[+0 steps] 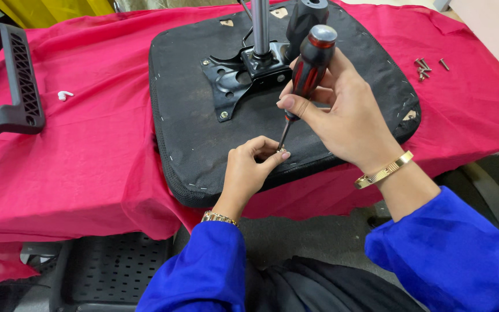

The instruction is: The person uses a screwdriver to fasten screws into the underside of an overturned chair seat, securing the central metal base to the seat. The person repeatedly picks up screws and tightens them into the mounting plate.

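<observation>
Right hand (342,110) clamps the rigid screwdriver (306,72) by its ribbed handle; left hand (249,167), at seven o'clock, pinches a small, slippery screw (282,151).

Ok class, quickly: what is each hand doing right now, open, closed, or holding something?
Left hand: fingertips pinched on a small screw at the seat base.
Right hand: closed around the screwdriver.

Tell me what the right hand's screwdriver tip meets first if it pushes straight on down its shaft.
Most likely the small screw pinched by the left hand, on the upturned seat base; the screwdriver in the right hand already seems to touch it.
</observation>
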